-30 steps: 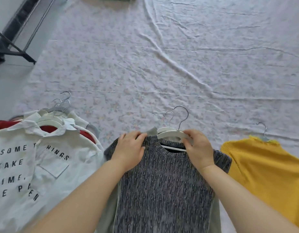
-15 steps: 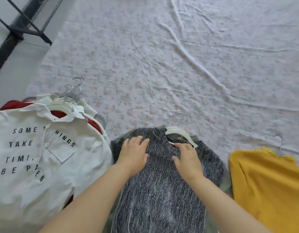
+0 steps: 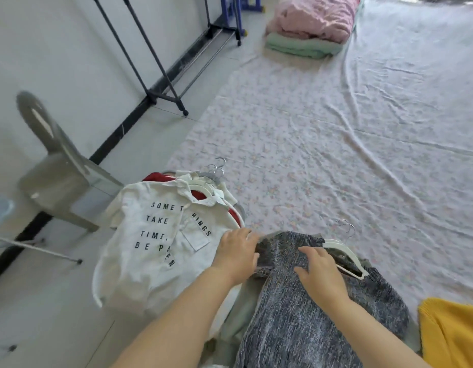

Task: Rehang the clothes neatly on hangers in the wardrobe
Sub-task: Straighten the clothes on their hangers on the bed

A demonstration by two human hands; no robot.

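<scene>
1. Pale floral sheeting [image 3: 336, 155] covered most of the floor, with a black clothes rack [image 3: 155, 75] against the white wall and folded pink and green bedding [image 3: 309, 25] at the far end.
2. Nearest the person, the grey sweater [image 3: 309, 328] lay face up on the sheet, between a white lettered shirt [image 3: 155, 235] already on its hanger and a yellow garment [image 3: 453, 333] at the right edge.
3. A white hanger [image 3: 344, 252] sat in the sweater's neck, its hook pointing away. One arm of it showed bare beyond the neckline, on the right-hand side.
4. The left hand [image 3: 236, 257] had its fingers curled onto the bunched shoulder of the sweater, gripping the knit. The right hand [image 3: 321, 277] lay flat on the chest with fingers spread, holding nothing.
5. By my reading, the step in hand was seating the sweater squarely on its hanger. It was not yet ready for the rack.
6. The next move probably called for drawing the knit over the exposed hanger arm and smoothing both shoulders. After that the sweater could be lifted by the hook without slipping off.
</scene>
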